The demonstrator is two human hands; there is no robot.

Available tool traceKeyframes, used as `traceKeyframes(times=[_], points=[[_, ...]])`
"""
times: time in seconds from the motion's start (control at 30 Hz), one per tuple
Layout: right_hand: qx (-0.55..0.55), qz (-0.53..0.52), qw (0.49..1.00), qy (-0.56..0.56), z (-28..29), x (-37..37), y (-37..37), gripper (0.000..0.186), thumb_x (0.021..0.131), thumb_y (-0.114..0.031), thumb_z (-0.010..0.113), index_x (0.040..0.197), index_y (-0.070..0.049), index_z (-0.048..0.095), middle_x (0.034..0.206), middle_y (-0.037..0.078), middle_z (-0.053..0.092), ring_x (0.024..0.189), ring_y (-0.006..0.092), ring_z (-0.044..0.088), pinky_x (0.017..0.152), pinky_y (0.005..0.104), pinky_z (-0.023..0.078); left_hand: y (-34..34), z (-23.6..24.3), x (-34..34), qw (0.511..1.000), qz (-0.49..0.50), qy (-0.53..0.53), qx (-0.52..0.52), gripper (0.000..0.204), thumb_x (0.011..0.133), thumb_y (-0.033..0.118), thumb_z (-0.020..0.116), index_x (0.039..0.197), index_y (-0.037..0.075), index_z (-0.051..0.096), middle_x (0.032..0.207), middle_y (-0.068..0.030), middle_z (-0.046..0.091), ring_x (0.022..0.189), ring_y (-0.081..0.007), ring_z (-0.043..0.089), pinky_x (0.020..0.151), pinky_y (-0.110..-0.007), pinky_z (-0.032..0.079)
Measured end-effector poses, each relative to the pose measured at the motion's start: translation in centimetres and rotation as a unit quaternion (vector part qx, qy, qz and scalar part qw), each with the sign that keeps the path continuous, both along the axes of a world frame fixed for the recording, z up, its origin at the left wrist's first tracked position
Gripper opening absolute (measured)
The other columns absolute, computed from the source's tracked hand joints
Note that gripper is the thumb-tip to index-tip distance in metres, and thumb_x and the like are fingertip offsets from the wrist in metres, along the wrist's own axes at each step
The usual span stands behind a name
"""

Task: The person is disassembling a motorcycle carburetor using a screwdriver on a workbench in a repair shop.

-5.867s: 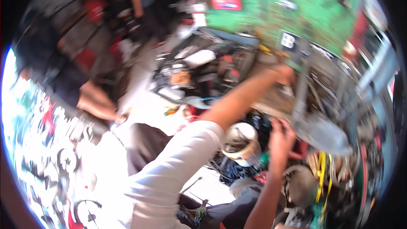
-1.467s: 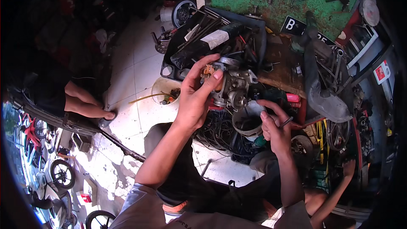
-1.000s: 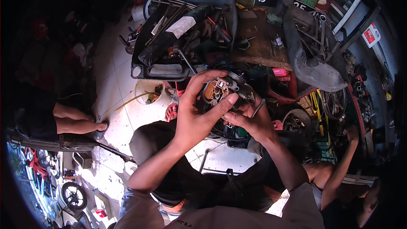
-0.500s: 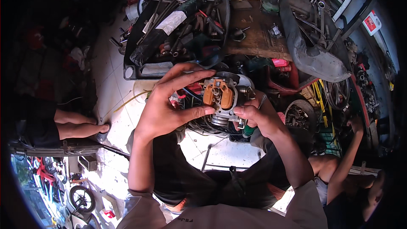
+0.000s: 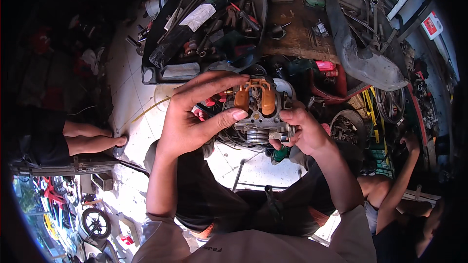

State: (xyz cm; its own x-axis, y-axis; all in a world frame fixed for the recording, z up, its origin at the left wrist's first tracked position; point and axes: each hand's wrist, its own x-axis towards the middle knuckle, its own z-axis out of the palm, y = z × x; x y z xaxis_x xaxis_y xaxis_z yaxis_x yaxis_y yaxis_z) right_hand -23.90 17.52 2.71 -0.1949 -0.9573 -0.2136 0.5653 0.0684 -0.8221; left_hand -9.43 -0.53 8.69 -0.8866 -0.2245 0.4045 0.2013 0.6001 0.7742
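A carburetor (image 5: 257,125) with its float bowl off is held up in front of me, its open underside facing me. Its orange two-lobed float (image 5: 268,101) shows in the middle. My left hand (image 5: 187,124) grips the left side, the forefinger at the float's upper edge and the thumb low on the body. My right hand (image 5: 307,130) closes round the right side, thumb on the metal rim and fingers curled beneath. A green piece (image 5: 280,154) shows just under the right fingers; whether they hold it, I cannot tell.
A black tray (image 5: 158,75) full of tools lies beyond my hands. To its right are a wooden board (image 5: 292,24) and a grey tray of wrenches (image 5: 370,68). A bowl of small parts (image 5: 347,129) stands at right. Other people's limbs show at both sides.
The carburetor has tipped and turned slightly, so the float's lobes stand further apart. A thin metal shaft seen by my right hand before no longer shows. Both hands keep their grip.
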Motion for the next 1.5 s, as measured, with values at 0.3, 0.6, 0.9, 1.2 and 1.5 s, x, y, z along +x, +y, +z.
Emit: traceKeyframes(times=[0.3,0.6,0.9,1.2,1.5], points=[[0.005,-0.02,1.0,0.013,0.0,0.1,0.2,0.022,0.083,-0.027,0.058,0.083,-0.005,0.056,0.059,0.009,0.058,0.036,0.0019,0.028,0.035,0.0189,0.014,0.3,-0.4,-0.2,1.0,0.001,0.005,0.01,0.046,0.071,0.014,0.078,0.113,0.002,0.063,0.107,-0.0103,0.064,0.1,-0.0212,0.061,0.087,-0.03,0.045],[0.008,-0.023,0.999,0.044,0.3,0.3,0.0,0.027,0.081,-0.029,0.06,0.08,-0.002,0.059,0.058,0.006,0.058,0.036,0.0014,0.028,0.035,0.0194,0.015,0.5,0.3,0.0,1.0,0.014,-0.02,0.009,0.052,0.065,0.013,0.082,0.112,0.003,0.064,0.107,-0.0099,0.064,0.098,-0.0205,0.061,0.087,-0.03,0.046],[-0.017,-0.023,0.999,0.03,-0.1,0.3,0.2,0.028,0.082,-0.03,0.058,0.081,-0.002,0.058,0.057,0.007,0.058,0.034,0.0015,0.025,0.034,0.0198,0.014,0.4,-0.3,-0.2,1.0,0.011,-0.002,-0.009,0.042,0.074,0.014,0.075,0.113,0.0,0.063,0.107,-0.012,0.064,0.099,-0.0209,0.061,0.088,-0.03,0.045],[0.045,0.07,0.991,-0.109,-0.6,0.1,-0.4,0.053,0.089,-0.05,0.039,0.086,-0.001,0.058,0.056,0.011,0.054,0.032,0.0034,0.021,0.032,0.0192,0.013,1.1,-0.7,-0.9,0.996,0.087,-0.003,0.031,0.032,0.079,0.016,0.073,0.105,-0.001,0.066,0.092,-0.009,0.065,0.081,-0.0153,0.063,0.072,-0.025,0.048],[0.03,0.065,0.986,-0.151,-1.0,0.4,-0.8,0.051,0.089,-0.052,0.041,0.088,-0.004,0.058,0.059,0.013,0.056,0.031,0.0036,0.018,0.032,0.0195,0.013,1.1,-1.4,-1.0,0.992,0.095,0.002,0.087,0.026,0.085,0.016,0.068,0.104,-0.002,0.065,0.09,-0.0068,0.065,0.077,-0.0106,0.064,0.07,-0.021,0.047]])
